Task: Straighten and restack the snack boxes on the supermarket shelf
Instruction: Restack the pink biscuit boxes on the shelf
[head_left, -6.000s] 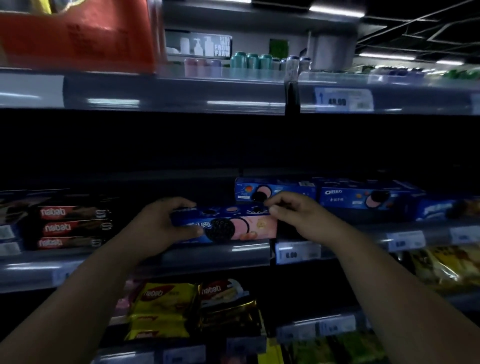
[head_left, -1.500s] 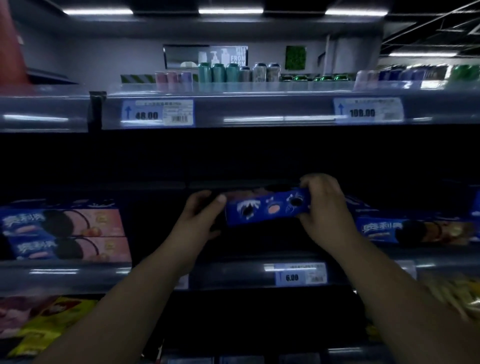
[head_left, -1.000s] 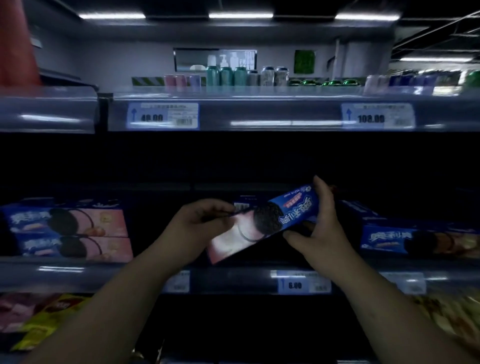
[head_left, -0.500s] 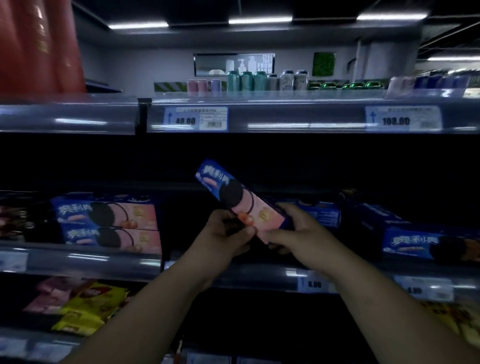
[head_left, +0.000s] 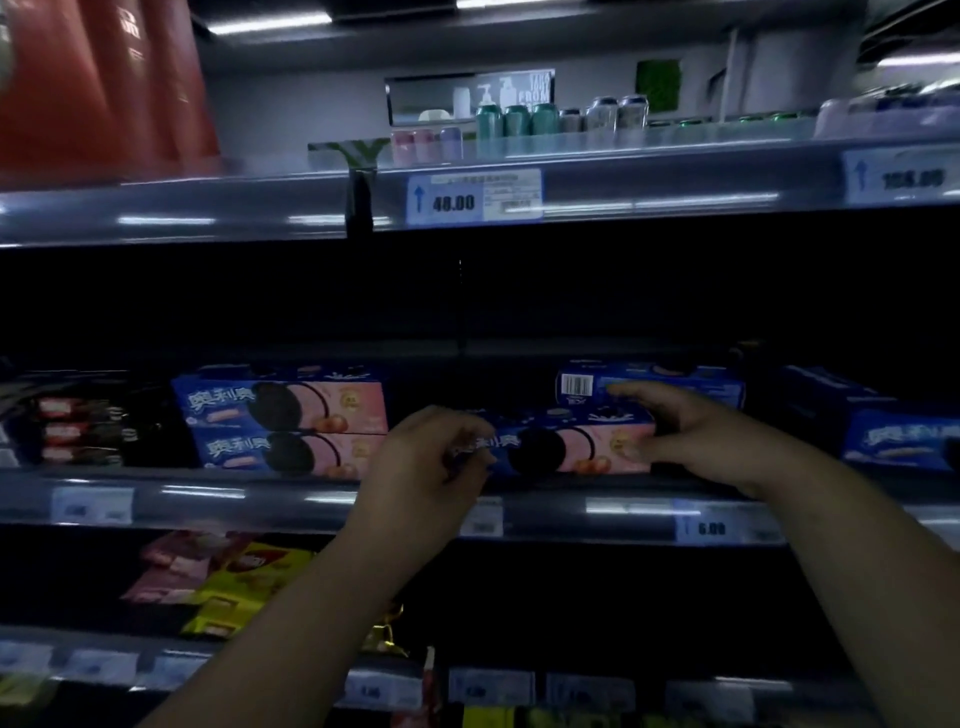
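A blue and pink cookie box (head_left: 561, 449) lies flat and level on the middle shelf (head_left: 291, 501), front face toward me. My left hand (head_left: 431, 462) grips its left end and my right hand (head_left: 691, 441) holds its right end. Behind it lies another blue box (head_left: 649, 384) with its barcode end showing. Two matching boxes (head_left: 285, 423) sit stacked neatly to the left. One more blue box (head_left: 901, 441) lies at the far right.
Dark wafer packs (head_left: 78, 431) fill the shelf's left end. Yellow and pink snack packs (head_left: 208, 582) sit on the shelf below. Price tags line the shelf edges, one reading 48.00 (head_left: 472, 197). Cans (head_left: 519, 119) stand on the top shelf, beside red boxes (head_left: 98, 83).
The box was tilted up in the air between both hands; it has come down flat onto the shelf, level, right of the stacked pair. Both hands stay on its ends.
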